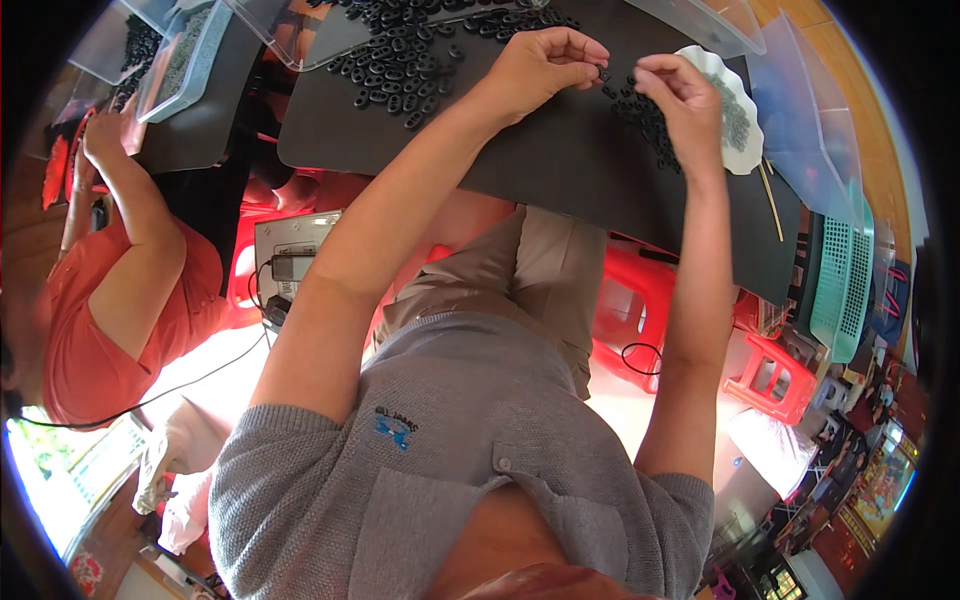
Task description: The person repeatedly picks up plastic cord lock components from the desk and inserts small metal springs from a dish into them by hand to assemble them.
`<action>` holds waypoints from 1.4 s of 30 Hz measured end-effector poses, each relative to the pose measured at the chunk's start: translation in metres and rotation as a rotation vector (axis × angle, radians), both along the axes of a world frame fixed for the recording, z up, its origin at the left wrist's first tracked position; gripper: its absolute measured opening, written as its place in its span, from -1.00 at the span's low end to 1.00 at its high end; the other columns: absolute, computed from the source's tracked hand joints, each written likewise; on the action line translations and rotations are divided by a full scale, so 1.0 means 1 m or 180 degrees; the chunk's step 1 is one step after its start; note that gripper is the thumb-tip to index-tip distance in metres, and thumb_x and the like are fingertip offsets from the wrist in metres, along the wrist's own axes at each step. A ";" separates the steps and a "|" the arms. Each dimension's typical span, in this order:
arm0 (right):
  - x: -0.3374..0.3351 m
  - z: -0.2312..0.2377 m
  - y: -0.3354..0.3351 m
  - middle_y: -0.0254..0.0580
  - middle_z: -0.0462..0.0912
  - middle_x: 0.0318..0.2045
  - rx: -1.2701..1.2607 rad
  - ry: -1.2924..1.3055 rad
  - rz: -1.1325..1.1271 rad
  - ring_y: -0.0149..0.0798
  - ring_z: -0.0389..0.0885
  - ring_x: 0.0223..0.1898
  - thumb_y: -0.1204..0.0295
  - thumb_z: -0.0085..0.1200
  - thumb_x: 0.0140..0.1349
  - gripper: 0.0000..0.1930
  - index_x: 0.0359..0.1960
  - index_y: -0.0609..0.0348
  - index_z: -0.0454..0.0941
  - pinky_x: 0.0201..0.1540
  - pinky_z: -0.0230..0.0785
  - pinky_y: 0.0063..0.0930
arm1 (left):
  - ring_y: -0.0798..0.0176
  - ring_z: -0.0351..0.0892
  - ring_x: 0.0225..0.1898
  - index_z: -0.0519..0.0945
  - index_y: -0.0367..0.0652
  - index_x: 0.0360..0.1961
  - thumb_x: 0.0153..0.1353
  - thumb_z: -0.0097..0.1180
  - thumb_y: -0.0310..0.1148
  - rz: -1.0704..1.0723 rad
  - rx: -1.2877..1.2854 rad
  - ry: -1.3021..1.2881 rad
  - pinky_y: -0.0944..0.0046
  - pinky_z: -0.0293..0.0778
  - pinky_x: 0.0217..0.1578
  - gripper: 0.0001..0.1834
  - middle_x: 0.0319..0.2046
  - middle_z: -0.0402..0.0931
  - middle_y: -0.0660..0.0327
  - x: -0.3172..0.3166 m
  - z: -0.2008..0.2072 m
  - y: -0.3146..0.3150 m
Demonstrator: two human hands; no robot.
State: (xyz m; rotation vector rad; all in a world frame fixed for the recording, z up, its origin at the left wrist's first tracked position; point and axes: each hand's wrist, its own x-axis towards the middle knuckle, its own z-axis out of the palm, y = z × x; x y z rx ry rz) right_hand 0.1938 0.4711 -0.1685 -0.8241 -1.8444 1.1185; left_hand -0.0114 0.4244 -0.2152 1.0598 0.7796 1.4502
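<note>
My left hand [545,70] is above the dark table [540,165], thumb and fingers pinched on a small black part [603,74]. To its right, my right hand [688,108] is also closed in a pinch, its fingertips a short way from that part. What those right fingertips hold, if anything, is too small to make out. Beneath and beside the right hand lies a pile of small black pieces [652,136]. A white scalloped dish [752,150] with tiny greyish pieces stands just right of it. Many oval black rings [400,85] are spread left of my left hand.
Clear plastic bins [805,130] stand along the right edge, with thin wooden sticks [771,202] near them. A green basket [842,285] and red stools [635,310] are lower right. At left, a co-worker in red [140,290] sits by another table with a tray [185,65].
</note>
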 end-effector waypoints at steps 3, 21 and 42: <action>-0.026 -0.006 -0.014 -0.35 0.67 -0.35 -0.0295 0.0315 0.0070 -0.51 0.62 -0.30 0.52 0.17 0.27 -0.84 -0.13 0.24 0.64 -0.19 0.45 -0.66 | 0.31 0.66 -0.24 0.61 -0.35 -0.18 0.16 0.24 -0.59 0.0102 -0.0068 -0.0164 0.42 0.59 -0.18 -0.81 -0.26 0.64 0.12 0.002 0.000 -0.001; -0.022 -0.023 -0.015 -0.33 0.68 -0.40 0.0310 -0.0146 -0.0316 -0.50 0.64 -0.37 0.56 0.19 0.23 -0.90 -0.23 0.25 0.65 -0.25 0.47 -0.64 | 0.29 0.68 -0.18 0.62 -0.35 -0.09 0.22 0.26 -0.45 -0.0118 -0.0374 0.0194 0.39 0.60 -0.09 -0.74 -0.19 0.66 0.10 0.004 0.014 -0.015; -0.021 -0.019 -0.017 -0.36 0.68 -0.35 -0.0226 0.0078 -0.0191 -0.51 0.63 -0.28 0.58 0.17 0.24 -0.91 -0.23 0.25 0.64 -0.14 0.48 -0.64 | 0.43 0.64 -0.37 0.65 -0.32 -0.21 0.17 0.28 -0.42 0.0212 -0.0266 0.0872 0.46 0.55 -0.28 -0.79 -0.39 0.67 0.20 0.001 0.010 -0.011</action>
